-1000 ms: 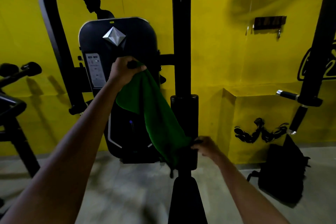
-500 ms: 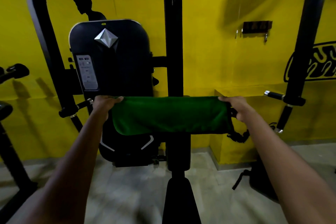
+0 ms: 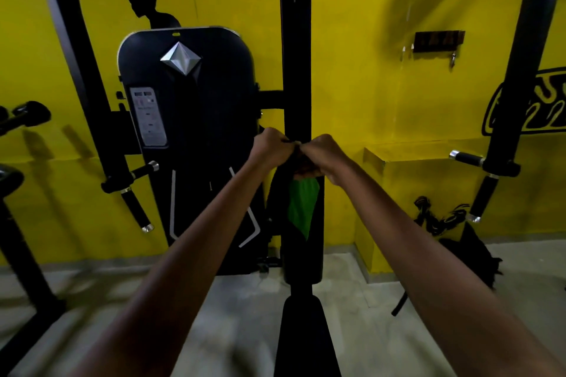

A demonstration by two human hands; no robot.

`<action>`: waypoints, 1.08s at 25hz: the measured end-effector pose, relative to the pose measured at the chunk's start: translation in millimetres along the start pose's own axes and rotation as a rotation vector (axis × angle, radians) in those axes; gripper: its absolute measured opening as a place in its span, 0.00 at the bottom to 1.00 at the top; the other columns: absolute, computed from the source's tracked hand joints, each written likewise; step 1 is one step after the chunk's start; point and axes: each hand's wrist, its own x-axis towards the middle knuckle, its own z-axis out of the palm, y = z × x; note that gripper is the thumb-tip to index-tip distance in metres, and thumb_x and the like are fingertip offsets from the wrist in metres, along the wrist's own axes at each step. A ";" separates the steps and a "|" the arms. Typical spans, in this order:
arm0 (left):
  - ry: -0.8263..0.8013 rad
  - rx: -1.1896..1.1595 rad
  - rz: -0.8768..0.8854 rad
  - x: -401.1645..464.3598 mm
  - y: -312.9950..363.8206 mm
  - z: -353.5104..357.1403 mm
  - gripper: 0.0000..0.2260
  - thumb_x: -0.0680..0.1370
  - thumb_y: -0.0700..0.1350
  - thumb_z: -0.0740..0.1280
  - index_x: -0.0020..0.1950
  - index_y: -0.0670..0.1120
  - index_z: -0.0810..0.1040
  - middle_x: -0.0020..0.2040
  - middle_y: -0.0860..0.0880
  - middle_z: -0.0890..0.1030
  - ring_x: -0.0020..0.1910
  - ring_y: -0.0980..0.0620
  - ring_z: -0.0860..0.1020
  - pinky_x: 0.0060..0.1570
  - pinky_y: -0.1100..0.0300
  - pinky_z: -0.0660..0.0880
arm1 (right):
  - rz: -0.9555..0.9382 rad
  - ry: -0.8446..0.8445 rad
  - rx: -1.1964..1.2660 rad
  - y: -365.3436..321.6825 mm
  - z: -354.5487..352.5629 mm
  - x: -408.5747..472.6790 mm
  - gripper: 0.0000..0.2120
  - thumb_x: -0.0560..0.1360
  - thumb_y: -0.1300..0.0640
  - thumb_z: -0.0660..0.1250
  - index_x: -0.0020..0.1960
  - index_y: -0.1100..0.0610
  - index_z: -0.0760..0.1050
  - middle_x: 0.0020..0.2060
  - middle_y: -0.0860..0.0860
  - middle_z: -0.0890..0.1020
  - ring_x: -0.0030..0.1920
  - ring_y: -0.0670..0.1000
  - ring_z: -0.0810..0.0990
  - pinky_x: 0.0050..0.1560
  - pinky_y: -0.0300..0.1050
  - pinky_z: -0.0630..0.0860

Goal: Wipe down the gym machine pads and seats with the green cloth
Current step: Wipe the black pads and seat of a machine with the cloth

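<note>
The left hand [image 3: 271,147] and the right hand [image 3: 323,153] are meeting knuckle to knuckle in front of the black upright post [image 3: 295,70], both with fingers curled and pinching the top edge of the green cloth [image 3: 301,208]. The cloth is hanging folded below the two fists, draping down against the post's padded sleeve [image 3: 301,248]; only a narrow green strip is showing, and the rest is lost in shadow.

Judging from the grip, the person is folding the cloth rather than wiping, so no pad is being cleaned at this instant. The fold could be slipping out if either pinch loosens, since the hanging part is not being supported from below, and a dropped cloth would be landing on the concrete floor [image 3: 232,309] and picking up grit. The dim light could also be hiding unwiped patches on the dark padding.

Directly beneath the hands the long black seat pad [image 3: 306,343] is running toward the viewer. To the left the weight stack shroud [image 3: 186,138] with its silver diamond badge is standing against the yellow wall [image 3: 352,70], with a handle grip [image 3: 136,208] angling down beside it. On the right another handle grip [image 3: 484,196] is hanging from the frame, above a black bag [image 3: 471,254] on the floor.
</note>
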 end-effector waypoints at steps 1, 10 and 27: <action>-0.027 0.019 0.015 -0.3 0.3 -1.2 0.10 0.76 0.43 0.68 0.51 0.37 0.80 0.43 0.43 0.77 0.40 0.50 0.76 0.31 0.64 0.70 | -0.022 -0.036 0.022 -1.3 -1.5 0.7 0.07 0.77 0.65 0.63 0.42 0.68 0.74 0.35 0.60 0.80 0.33 0.56 0.81 0.39 0.52 0.82; -0.166 -0.586 0.201 -5.8 -37.2 -35.6 0.15 0.76 0.31 0.64 0.62 0.40 0.75 0.54 0.43 0.79 0.53 0.49 0.79 0.52 0.58 0.77 | -0.094 -0.197 -0.446 63.7 -51.2 11.2 0.34 0.63 0.61 0.79 0.66 0.53 0.70 0.61 0.51 0.75 0.64 0.53 0.72 0.61 0.46 0.73; 0.020 -0.704 -0.237 -1.8 -46.4 40.3 0.20 0.72 0.54 0.72 0.52 0.38 0.79 0.47 0.42 0.82 0.44 0.46 0.82 0.44 0.53 0.79 | -0.281 0.107 -0.298 53.1 26.9 -9.2 0.23 0.72 0.61 0.67 0.67 0.58 0.69 0.56 0.53 0.73 0.53 0.52 0.75 0.44 0.38 0.69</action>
